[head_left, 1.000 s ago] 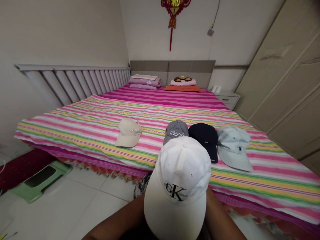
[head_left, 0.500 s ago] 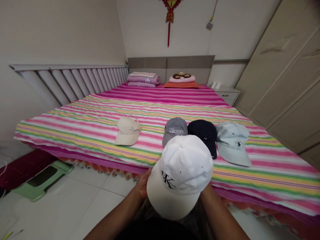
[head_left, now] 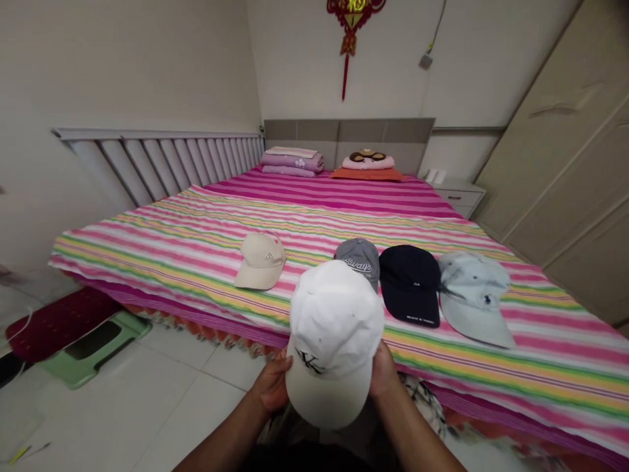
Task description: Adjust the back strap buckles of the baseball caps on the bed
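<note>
Between my two hands is a white baseball cap (head_left: 337,321) with dark lettering on its front, its brim turned toward me. My left hand (head_left: 275,381) grips its left edge near the brim; my right hand (head_left: 383,372) grips the opposite edge, fingers partly hidden behind the cap. Beyond it, on the bed, a grey cap (head_left: 361,255) is partly covered from view by the white one. Beside the grey cap lie a dark navy cap (head_left: 410,278) and a pale blue-grey cap (head_left: 474,288) in a row. A beige cap (head_left: 260,259) sits apart on the left.
A striped sheet (head_left: 206,229) covers the bed. Folded purple bedding (head_left: 292,162) and a pillow stack (head_left: 368,164) lie by the headboard (head_left: 299,129). A green stool (head_left: 88,354) stands on the floor at left. At right are a nightstand (head_left: 459,196) and wardrobe (head_left: 555,164).
The white cap and both hands have shifted left in view, uncovering more of the navy cap and hiding more of the grey one. The camera view has turned slightly left.
</note>
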